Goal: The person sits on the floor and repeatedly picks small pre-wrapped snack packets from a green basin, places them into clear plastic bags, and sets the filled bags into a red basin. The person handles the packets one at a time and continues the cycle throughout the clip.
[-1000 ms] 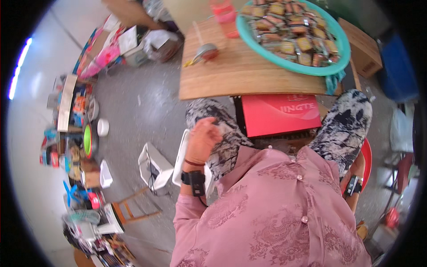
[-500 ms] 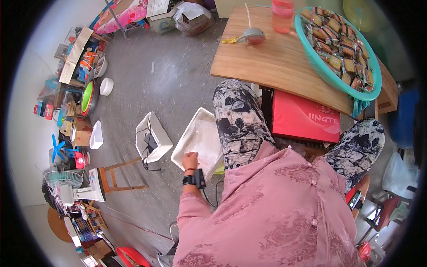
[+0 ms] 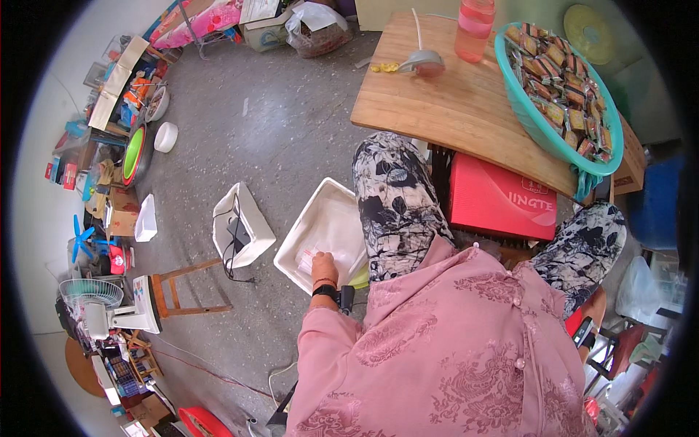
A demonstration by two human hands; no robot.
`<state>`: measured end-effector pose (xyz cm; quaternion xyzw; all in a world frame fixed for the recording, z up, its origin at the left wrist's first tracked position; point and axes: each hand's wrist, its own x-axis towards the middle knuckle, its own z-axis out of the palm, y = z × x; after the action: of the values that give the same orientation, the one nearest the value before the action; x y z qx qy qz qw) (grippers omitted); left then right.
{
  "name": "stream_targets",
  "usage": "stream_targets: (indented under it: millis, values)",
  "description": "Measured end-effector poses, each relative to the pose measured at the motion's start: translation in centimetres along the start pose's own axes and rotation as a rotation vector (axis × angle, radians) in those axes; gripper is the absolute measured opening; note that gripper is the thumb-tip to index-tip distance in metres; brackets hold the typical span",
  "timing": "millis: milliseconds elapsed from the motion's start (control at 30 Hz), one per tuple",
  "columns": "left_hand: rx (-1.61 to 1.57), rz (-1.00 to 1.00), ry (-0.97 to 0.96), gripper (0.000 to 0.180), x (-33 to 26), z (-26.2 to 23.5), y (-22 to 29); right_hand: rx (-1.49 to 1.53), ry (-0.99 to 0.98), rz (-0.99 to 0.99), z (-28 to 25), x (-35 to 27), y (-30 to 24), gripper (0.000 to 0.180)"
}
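My left hand (image 3: 322, 268) reaches down inside a white plastic bin (image 3: 297, 218) beside my left knee. Its fingers are closed at the edge of a clear plastic bag (image 3: 309, 258) with reddish marks; the fingertips are partly hidden. A dark band and a small black device sit on that wrist. Near my right thigh a black wrist device (image 3: 582, 330) shows, but the fingers of my right hand are hidden. A turquoise basket (image 3: 518, 102) full of individually wrapped snacks stands on the wooden table ahead to the right.
On the wooden table (image 3: 397, 102) are a pink bottle (image 3: 475, 30) and a grey-and-pink device (image 3: 425, 63). Under it sits a red box (image 3: 495, 200). Left of the bin stands another white bin (image 3: 262, 240) with a black cable. A stool with a fan (image 3: 98, 313) is farther left.
My left hand has moved slightly right and farther into the bin. The reddish marks on the bag have shifted from its right side to its left. The view has tilted slightly.
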<state>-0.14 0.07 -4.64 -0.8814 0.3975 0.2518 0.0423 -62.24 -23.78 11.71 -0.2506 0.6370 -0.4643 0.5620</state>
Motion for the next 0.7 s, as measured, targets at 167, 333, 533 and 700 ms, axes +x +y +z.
stream_targets:
  millis: [167, 333, 533, 700]
  values:
    - [0.031, 0.083, 0.221, 0.028, -1.6, -1.0, 0.5, -0.025, -0.007, -0.005, 0.1, 0.0, -0.1, 0.029]
    - [0.074, 0.136, 0.254, 0.021, -2.0, -0.9, 1.5, -0.043, -0.005, -0.016, 0.0, -0.1, -0.2, 0.029]
    - [-0.001, 0.149, 0.03, 0.017, 0.9, -0.6, -0.7, -0.061, -0.002, -0.026, -0.2, -0.2, -0.2, 0.029]
    - [-0.042, 0.188, 0.09, 0.047, -0.8, -2.2, 0.2, -0.086, 0.007, -0.036, -0.9, -0.2, -0.3, 0.03]
